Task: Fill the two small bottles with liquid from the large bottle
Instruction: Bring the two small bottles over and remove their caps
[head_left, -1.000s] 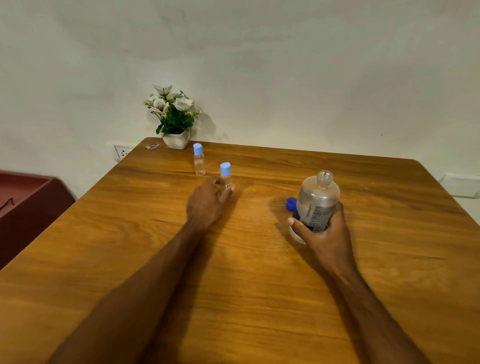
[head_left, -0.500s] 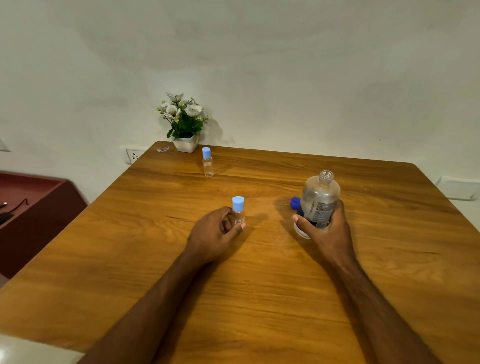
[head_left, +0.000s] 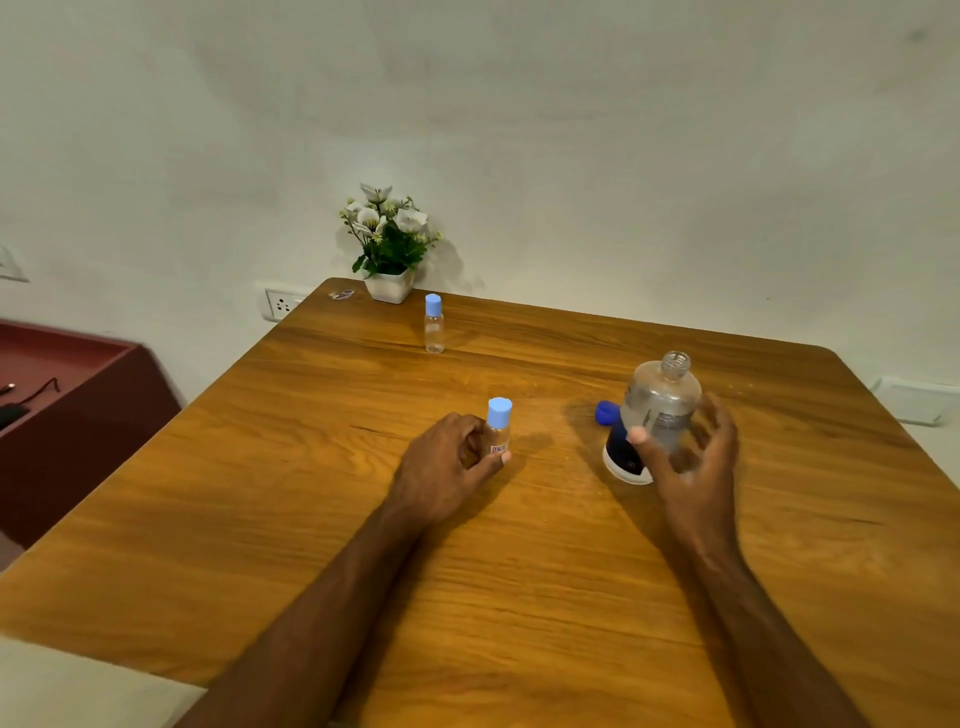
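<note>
Left hand (head_left: 447, 467) pinches the light, capped small bottle (head_left: 498, 431) mid-frame; right hand (head_left: 691, 457), fingers spread, probably off the heavier, uncapped large bottle (head_left: 657, 410).

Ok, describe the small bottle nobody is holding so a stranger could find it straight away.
Start at the wooden table and look to its far left corner, where a white pot of white flowers stands against the wall. Just right of the pot stands a small clear plastic bottle with a light blue cap, upright and alone. Its twin sits nearer, gripped by the left hand.
</note>
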